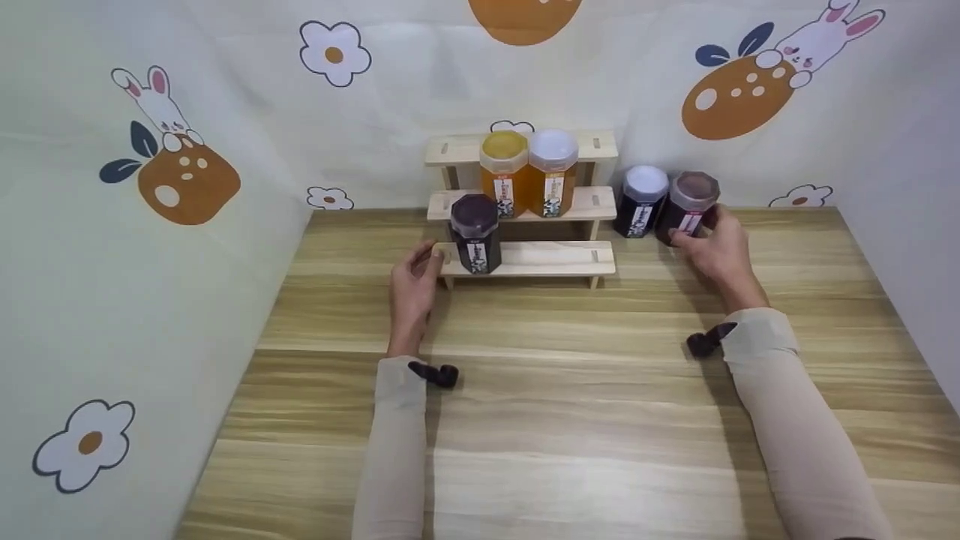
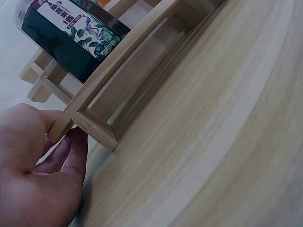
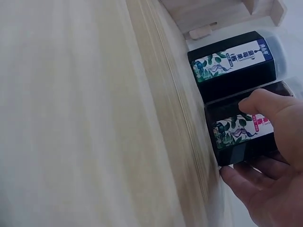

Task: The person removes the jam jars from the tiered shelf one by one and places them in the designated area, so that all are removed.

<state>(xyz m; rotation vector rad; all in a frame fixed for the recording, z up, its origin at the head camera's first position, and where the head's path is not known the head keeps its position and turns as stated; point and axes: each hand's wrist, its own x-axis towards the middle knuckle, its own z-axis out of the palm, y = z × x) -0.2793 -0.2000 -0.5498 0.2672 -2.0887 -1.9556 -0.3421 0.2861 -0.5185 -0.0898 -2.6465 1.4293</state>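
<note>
My left hand (image 1: pixel 412 291) pinches the left end of the lowest step of a three-step wooden rack (image 1: pixel 555 259). In the left wrist view, the thumb and fingers lie above and below that wooden end (image 2: pixel 71 118). Just beside it, a dark jar (image 1: pixel 475 236) with a purple-labelled front stands on the lowest step. At the right of the rack, my right hand (image 1: pixel 720 251) grips a dark red jar (image 1: pixel 686 206), thumb at the front and fingers round the far side. Close against that jar stands a dark white-lidded jar (image 1: pixel 641 202).
Two amber jars, one yellow-lidded (image 1: pixel 505 172) and one white-lidded (image 1: pixel 553 172), stand side by side on the middle step. Behind the rack hangs a patterned cloth (image 1: pixel 405 112), meeting the wood-grain tabletop (image 1: pixel 570 390) at its back edge.
</note>
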